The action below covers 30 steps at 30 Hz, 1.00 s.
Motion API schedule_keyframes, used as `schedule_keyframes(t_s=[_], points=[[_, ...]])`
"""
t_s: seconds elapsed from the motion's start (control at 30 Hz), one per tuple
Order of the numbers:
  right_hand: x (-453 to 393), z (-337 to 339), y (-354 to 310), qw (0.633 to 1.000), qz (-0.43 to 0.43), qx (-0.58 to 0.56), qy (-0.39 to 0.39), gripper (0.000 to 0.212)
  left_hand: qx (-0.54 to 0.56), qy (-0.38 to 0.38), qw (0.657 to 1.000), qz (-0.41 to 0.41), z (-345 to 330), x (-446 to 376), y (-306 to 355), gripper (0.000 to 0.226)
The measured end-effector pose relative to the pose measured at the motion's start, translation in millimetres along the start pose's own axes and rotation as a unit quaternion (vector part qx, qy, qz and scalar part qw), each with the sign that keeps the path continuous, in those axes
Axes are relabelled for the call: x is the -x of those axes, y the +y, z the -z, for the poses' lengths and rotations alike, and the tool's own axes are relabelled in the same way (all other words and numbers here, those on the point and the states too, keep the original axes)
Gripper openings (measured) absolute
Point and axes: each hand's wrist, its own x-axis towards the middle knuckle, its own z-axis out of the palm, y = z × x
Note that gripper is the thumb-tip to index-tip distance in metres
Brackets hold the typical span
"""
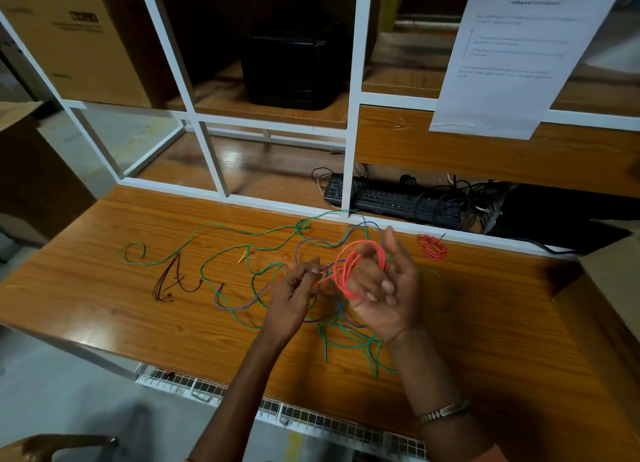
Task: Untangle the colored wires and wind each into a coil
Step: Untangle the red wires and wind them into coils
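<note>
My right hand [388,295] holds a coil of orange-red wire [349,271] looped around its fingers, above the middle of the wooden table [138,323]. My left hand [294,292] pinches the loose end of that orange-red wire just left of the coil. Under both hands lies a tangle of green wire [221,254] and blue wire [239,307] spread across the table. A small brown wire [171,281] lies apart at the left. A short yellow piece [243,255] sits among the green strands. A finished small red coil [432,246] rests at the back right.
A white metal frame [353,122] with glass panes runs along the table's far edge. Behind it lie a black keyboard [391,198] and dark cables. A printed sheet [519,53] hangs at the upper right. A cardboard box [613,288] stands at the right edge.
</note>
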Motion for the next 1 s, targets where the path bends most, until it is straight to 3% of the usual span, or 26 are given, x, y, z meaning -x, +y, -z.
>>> schedule_keyframes(t_s=[0.07, 0.17, 0.23, 0.3, 0.37, 0.4, 0.5, 0.63, 0.7, 0.83, 1.0], points=[[-3, 3, -4, 0.993, 0.034, -0.108, -0.043, 0.06, -0.012, -0.013, 1.0, 0.006, -3, -2, -1, 0.019], [-12, 22, -6, 0.982, 0.098, -0.147, 0.072, 0.082, -0.036, 0.031, 0.999, -0.017, -7, -2, 3, 0.021], [-15, 29, -3, 0.97, 0.119, -0.147, 0.156, 0.078, -0.046, 0.054, 0.997, -0.041, -9, 0, 5, 0.023], [-20, 31, 2, 0.971, 0.107, -0.092, 0.194, 0.053, -0.036, 0.062, 0.996, -0.06, -10, 0, 9, 0.035], [-25, 30, 6, 0.966, 0.062, 0.069, 0.243, 0.03, -0.028, 0.053, 0.996, -0.073, -11, 0, 14, 0.042], [-28, 31, 8, 0.954, 0.017, 0.159, 0.253, 0.032, -0.031, 0.048, 0.995, -0.08, -12, -1, 17, 0.045], [-32, 31, 26, 0.919, -0.154, 0.316, 0.179, 0.076, -0.033, 0.047, 0.995, -0.08, -7, -8, 21, 0.048], [-22, 24, 34, 0.83, -0.306, 0.463, 0.056, 0.092, -0.002, 0.026, 0.999, -0.037, 3, -28, 17, 0.036], [-19, 17, 31, 0.841, -0.336, 0.423, -0.027, 0.102, 0.035, 0.026, 0.999, -0.015, 7, -33, 14, 0.033], [-23, 16, 24, 0.925, -0.279, 0.21, -0.152, 0.095, 0.05, 0.039, 0.998, 0.014, 7, -33, 7, 0.036], [-19, 10, 3, 0.951, -0.161, 0.015, -0.265, 0.089, 0.099, 0.025, 0.988, 0.118, -1, -36, -6, 0.02]])
